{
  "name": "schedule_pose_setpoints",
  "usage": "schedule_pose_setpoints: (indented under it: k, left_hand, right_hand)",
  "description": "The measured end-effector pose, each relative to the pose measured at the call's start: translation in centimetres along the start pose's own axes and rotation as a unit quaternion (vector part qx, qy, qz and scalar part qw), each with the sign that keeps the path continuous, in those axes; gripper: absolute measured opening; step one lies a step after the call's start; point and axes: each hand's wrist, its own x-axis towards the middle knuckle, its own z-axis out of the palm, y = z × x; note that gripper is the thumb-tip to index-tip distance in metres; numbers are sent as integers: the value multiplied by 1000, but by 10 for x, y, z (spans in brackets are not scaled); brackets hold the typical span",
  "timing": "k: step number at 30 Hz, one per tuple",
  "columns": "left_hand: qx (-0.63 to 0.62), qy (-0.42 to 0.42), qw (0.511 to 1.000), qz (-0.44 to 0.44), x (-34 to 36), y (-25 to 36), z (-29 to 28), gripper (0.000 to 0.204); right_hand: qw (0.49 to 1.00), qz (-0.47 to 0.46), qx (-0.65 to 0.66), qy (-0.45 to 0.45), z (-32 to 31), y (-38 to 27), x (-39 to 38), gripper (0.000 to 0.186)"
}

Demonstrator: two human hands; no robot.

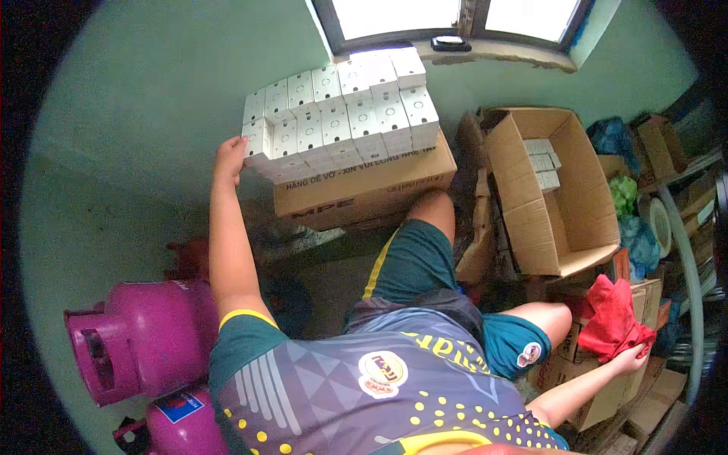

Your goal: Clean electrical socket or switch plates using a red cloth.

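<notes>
Stacked white electrical boxes (330, 114) with round markings and dark holes stand in rows on a closed cardboard carton (364, 186) below the window. My left hand (230, 158) grips the end white box (258, 142) at the stack's left edge, fingers curled against it. At the lower right, my right hand (629, 360) is closed on a crumpled red cloth (610, 318), which lies over cardboard cartons (576, 387).
An open carton (572, 220) holding several white boxes stands right of the stack. Magenta gas cylinders (155, 334) lie at left. A window sill (508, 59) carries a small dark object. Bags (637, 243), cardboard and a grey pipe (686, 288) crowd the right side.
</notes>
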Motion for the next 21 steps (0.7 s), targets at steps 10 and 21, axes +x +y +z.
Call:
schedule_pose_setpoints:
  k: [10, 21]
  left_hand:
    - [29, 33, 999, -5, -4, 1, 6, 48]
    - [38, 76, 995, 45, 0, -3, 20, 46]
  right_hand:
    - [999, 39, -30, -8, -14, -41, -17, 49]
    - [999, -2, -15, 43, -14, -16, -3, 60]
